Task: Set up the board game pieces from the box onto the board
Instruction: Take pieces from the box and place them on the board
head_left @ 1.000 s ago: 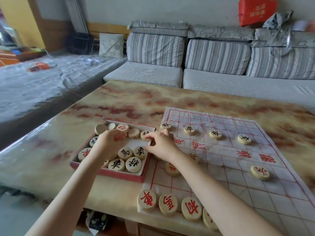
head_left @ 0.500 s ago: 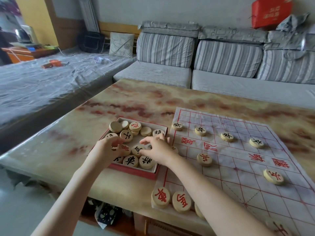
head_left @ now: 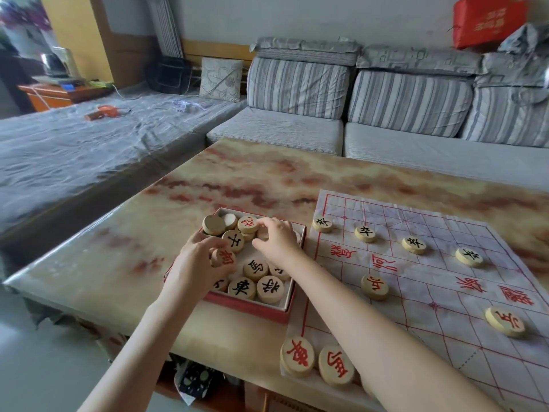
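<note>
Right hand (head_left: 276, 239) has reached on to the far end of the box (head_left: 246, 305); both hands are picking pieces.
Left hand (head_left: 199, 263) pinches a red piece (head_left: 225, 257) between thumb and fingertips over the box's left side. The right fingers curl down on loose pieces (head_left: 256, 270), and I cannot tell whether they grip one. The step is probably fetching; next, the red piece must clear the box wall and go to the board (head_left: 416, 331) just right of the box. The right forearm crosses the box's right corner, in that path. Black pawns (head_left: 365, 233) stand right of the box; a sofa (head_left: 297, 126) lies beyond it.
</note>
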Demonstrator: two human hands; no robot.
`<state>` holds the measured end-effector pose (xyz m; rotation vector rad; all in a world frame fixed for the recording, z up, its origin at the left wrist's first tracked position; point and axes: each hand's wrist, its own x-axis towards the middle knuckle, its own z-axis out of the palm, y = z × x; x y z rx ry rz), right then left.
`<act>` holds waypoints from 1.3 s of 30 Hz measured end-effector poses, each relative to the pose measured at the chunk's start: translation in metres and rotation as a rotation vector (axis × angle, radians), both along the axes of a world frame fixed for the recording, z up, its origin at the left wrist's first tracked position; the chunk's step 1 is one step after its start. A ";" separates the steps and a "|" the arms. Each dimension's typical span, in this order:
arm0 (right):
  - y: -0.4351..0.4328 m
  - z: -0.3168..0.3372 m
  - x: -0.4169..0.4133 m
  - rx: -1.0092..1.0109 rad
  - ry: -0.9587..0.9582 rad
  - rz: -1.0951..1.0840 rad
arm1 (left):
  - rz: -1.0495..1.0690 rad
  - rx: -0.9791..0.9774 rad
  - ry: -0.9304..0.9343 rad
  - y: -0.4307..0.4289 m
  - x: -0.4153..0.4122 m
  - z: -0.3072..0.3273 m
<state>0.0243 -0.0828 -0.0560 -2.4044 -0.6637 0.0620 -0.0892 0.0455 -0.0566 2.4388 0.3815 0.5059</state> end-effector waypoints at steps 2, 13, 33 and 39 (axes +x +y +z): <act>0.010 -0.002 0.010 0.003 -0.003 0.012 | -0.006 -0.041 -0.039 0.002 0.000 -0.003; 0.034 -0.015 0.031 -0.065 -0.054 0.040 | 0.043 -0.178 -0.068 0.004 0.001 -0.007; -0.174 0.040 -0.039 0.229 0.108 -0.104 | -0.200 -0.166 -0.065 -0.101 -0.009 0.015; -0.221 0.040 -0.060 0.196 0.123 -0.128 | -0.296 -0.151 -0.046 -0.149 -0.012 0.022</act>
